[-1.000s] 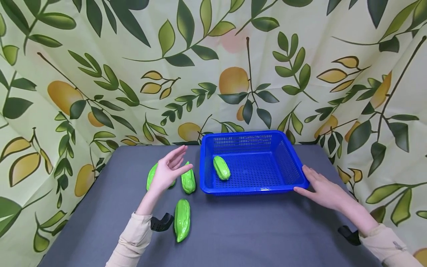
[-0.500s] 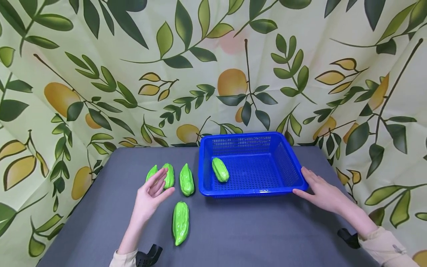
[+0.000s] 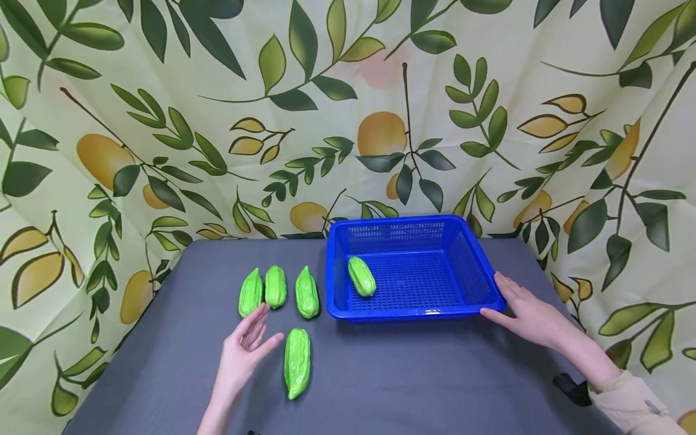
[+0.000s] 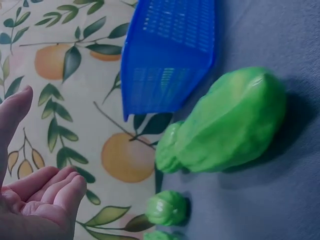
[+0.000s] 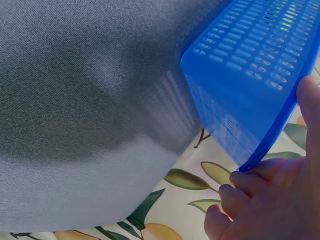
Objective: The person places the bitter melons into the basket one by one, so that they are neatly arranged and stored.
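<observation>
My left hand (image 3: 241, 353) hovers with loosely bent fingers and nothing in it, left of the nearest bitter melon (image 3: 297, 364). That green, ridged melon looms large in the left wrist view (image 4: 235, 122). Behind the hand, three more bitter melons lie in a row: left (image 3: 251, 293), middle (image 3: 275, 286) and right (image 3: 307, 293). Another bitter melon (image 3: 361, 276) lies inside the blue plastic basket (image 3: 413, 313), near its left wall. My right hand (image 3: 527, 311) holds the basket's front right corner, thumb on the front rim and fingers along the right side (image 5: 272, 200).
A dark grey cloth covers the table (image 3: 380, 380). Printed fabric (image 3: 321, 121) with leaves and fruit hangs at the back and both sides. The basket stands close to the back edge.
My left hand has drawn back from above the row of melons toward the front, uncovering them. My right hand, the basket and the melons stay in place.
</observation>
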Demonstrator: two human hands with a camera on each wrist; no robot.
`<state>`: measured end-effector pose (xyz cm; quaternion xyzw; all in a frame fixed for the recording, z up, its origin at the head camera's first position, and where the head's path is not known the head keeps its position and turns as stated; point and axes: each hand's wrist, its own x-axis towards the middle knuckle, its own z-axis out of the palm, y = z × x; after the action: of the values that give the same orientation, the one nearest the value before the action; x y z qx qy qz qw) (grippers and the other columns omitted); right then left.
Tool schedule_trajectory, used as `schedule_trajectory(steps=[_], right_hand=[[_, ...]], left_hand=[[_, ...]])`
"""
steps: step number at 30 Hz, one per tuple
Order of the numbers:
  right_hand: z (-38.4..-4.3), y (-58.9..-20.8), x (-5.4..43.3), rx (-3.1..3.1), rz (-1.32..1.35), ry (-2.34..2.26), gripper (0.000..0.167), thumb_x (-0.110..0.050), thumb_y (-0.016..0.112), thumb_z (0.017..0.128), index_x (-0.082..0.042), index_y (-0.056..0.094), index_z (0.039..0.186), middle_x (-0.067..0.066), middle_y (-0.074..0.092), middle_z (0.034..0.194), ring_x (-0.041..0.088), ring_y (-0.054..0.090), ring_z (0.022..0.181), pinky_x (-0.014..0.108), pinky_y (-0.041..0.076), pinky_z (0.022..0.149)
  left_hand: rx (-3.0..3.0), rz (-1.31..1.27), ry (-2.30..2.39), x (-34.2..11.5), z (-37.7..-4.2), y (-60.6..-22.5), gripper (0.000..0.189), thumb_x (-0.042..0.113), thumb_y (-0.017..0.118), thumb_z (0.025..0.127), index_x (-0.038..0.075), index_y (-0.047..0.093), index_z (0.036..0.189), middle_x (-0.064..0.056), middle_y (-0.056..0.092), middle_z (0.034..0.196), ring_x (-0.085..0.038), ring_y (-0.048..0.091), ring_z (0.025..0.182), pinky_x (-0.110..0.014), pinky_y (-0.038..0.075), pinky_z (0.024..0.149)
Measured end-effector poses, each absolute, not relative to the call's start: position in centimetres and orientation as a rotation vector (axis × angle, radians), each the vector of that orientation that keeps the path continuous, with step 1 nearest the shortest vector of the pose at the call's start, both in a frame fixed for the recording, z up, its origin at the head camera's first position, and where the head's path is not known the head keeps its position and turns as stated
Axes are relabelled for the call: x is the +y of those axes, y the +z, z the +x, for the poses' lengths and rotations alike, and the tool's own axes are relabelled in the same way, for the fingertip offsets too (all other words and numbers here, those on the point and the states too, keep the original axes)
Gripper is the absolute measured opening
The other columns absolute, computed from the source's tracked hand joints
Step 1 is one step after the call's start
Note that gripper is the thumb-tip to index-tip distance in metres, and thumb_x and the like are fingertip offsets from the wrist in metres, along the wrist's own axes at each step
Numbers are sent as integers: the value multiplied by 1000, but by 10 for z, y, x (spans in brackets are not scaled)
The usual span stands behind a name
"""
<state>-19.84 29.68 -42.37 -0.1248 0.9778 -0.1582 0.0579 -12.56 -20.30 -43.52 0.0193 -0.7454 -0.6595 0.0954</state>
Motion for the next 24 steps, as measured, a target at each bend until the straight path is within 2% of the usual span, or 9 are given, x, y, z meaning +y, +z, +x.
schedule_trajectory(steps=[3, 7, 10, 14, 16, 21, 24], right_hand=[[-199, -425, 297, 2959, -382, -484, 99, -61, 53, 87, 10, 19, 146, 35, 22, 149, 53, 26, 135, 67, 25, 107], [-199, -424, 297, 2950, -385, -494, 99, -61, 53, 87, 10, 18, 146, 35, 22, 149, 53, 25, 135, 67, 25, 107], [-199, -423, 298, 2942, -378, -496, 99, -61, 53, 87, 10, 17, 147, 35, 21, 149, 53, 24, 135, 67, 24, 107], [-199, -422, 300, 2933, -364, -490, 100, -62, 53, 87, 9, 15, 147, 35, 20, 150, 52, 23, 136, 67, 24, 107], [-199, -422, 300, 2929, -361, -490, 100, -62, 53, 87, 9, 15, 147, 35, 19, 150, 52, 23, 136, 67, 24, 107], [-200, -423, 300, 2931, -364, -494, 100, -61, 53, 87, 9, 15, 147, 35, 19, 150, 52, 23, 136, 67, 23, 107], [-201, -425, 298, 2926, -369, -507, 100, -61, 53, 87, 9, 14, 148, 35, 19, 150, 53, 22, 136, 67, 23, 107]], left_hand=[[-2256, 92, -1936, -198, -125, -442, 67, -3, 74, 77, 0, 45, 137, 23, 56, 122, 13, 50, 116, -11, 42, 98], [-2333, 118, -1898, -193, -124, -450, 68, -1, 76, 76, 0, 46, 137, -3, 54, 136, 13, 48, 116, -12, 42, 99], [-2372, 116, -1885, -191, -124, -452, 70, 0, 77, 75, 0, 45, 138, -18, 48, 141, 1, 48, 123, -12, 41, 99], [-2395, 117, -1856, -192, -124, -451, 70, 2, 77, 75, 0, 45, 138, -19, 47, 142, -24, 43, 132, -11, 39, 100], [-2431, 109, -1829, -193, -124, -450, 71, 4, 77, 76, -2, 44, 138, -20, 47, 142, -31, 41, 133, -15, 40, 102], [-2550, 96, -1806, -194, -122, -461, 75, 10, 78, 77, -5, 40, 140, -23, 45, 143, -33, 41, 134, -33, 38, 107], [-2604, 151, -1788, -194, -118, -471, 78, 13, 80, 75, -4, 40, 140, -22, 45, 143, -33, 42, 133, -37, 38, 108]])
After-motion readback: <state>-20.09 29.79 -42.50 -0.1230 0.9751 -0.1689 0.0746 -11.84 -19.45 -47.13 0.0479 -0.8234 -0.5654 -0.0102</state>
